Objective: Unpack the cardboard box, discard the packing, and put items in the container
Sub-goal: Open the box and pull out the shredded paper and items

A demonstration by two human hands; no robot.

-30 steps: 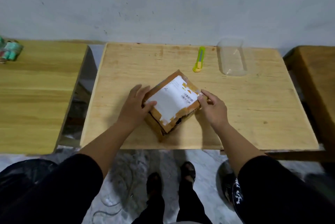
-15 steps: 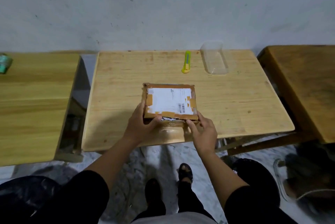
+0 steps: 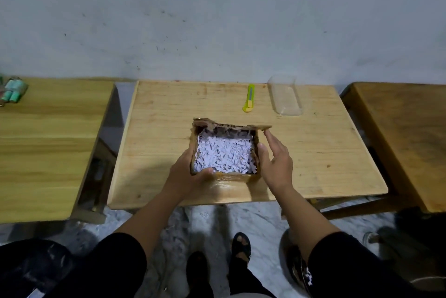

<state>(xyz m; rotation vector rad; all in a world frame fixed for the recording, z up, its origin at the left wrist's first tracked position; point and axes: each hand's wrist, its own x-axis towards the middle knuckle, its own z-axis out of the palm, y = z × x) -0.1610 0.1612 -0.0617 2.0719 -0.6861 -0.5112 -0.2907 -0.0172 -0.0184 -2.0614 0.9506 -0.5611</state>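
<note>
The cardboard box (image 3: 229, 180) sits near the front edge of the middle wooden table (image 3: 325, 153), its lid folded up and back. White shredded paper packing (image 3: 224, 156) fills it to the top; any items below are hidden. My left hand (image 3: 190, 177) grips the box's front left corner, thumb over the rim. At the box's right wall my right hand (image 3: 275, 161) lies with fingers spread, fingertips near the lid's right edge. A clear plastic container (image 3: 286, 98), lying empty, is at the table's back right.
A yellow-green utility knife (image 3: 249, 98) lies at the back of the table, left of the container. A second wooden table (image 3: 48, 148) on the left carries teal cylinders (image 3: 13, 90). A darker table (image 3: 405, 141) stands on the right. My feet and dark bags are on the floor below.
The box was turned square to me and pulled toward the front edge. Its lid has since been lifted back, exposing the shredded paper.
</note>
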